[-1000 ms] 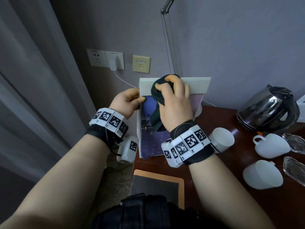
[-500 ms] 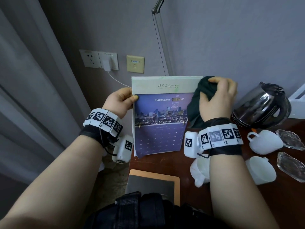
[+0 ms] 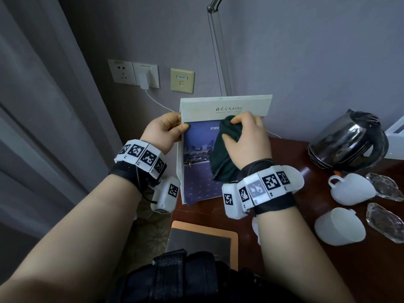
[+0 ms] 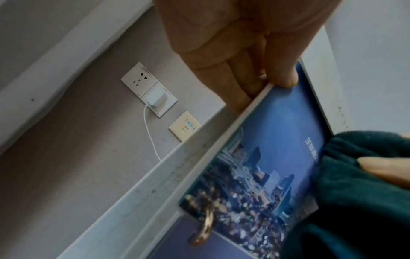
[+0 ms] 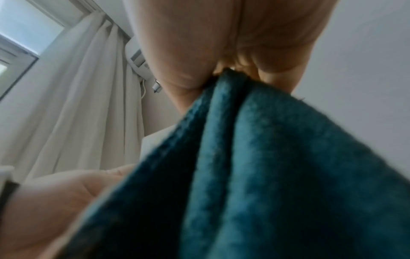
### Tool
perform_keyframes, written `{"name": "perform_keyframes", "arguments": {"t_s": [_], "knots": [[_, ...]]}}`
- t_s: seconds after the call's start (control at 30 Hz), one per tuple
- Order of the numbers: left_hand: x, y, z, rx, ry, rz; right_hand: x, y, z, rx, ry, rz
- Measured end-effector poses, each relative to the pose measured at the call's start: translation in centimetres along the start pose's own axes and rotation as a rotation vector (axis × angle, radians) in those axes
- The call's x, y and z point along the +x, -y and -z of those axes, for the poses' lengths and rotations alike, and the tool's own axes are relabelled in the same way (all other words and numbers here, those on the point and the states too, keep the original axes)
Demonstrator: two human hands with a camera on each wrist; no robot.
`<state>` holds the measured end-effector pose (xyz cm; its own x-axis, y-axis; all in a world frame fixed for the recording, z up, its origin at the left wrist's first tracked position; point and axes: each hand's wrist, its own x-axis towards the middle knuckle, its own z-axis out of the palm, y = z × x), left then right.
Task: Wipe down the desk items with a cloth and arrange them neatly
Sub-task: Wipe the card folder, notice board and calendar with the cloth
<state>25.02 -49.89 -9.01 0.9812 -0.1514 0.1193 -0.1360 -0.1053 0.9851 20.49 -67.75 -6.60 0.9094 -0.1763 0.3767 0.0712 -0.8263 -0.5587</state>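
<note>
Left hand (image 3: 162, 133) pinches the calendar (image 3: 225, 106) by its left edge; right hand (image 3: 247, 141) clutches the cloth (image 3: 220, 158) against its face. Suggest light, even strokes, bracing firmly so the pages don't flex.

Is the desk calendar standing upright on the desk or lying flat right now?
Upright. The white tent-style desk calendar stands on the dark wooden desk, its left edge pinched by the left hand.

Fuzzy dark-green cloth (image 3: 223, 154), glossy paper calendar (image 3: 196, 171), polished wooden desk (image 3: 295, 226), shiny metal kettle (image 3: 347, 141).
</note>
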Motion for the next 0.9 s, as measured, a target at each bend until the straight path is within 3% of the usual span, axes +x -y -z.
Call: {"name": "perform_keyframes", "arguments": {"t_s": [0.1, 0.37, 0.9], "knots": [[-0.2, -0.2, 0.0, 0.023, -0.02, -0.004, -0.3, -0.3, 1.2, 0.018, 0.011, 0.0], [-0.8, 0.0, -0.4, 0.12, -0.074, -0.044, -1.2, -2.7, 8.8, -0.002, -0.234, -0.048], [-4.4, -0.6, -0.5, 0.268, -0.176, -0.117, -4.3, -1.9, 13.2, -0.129, -0.152, 0.072]]}}
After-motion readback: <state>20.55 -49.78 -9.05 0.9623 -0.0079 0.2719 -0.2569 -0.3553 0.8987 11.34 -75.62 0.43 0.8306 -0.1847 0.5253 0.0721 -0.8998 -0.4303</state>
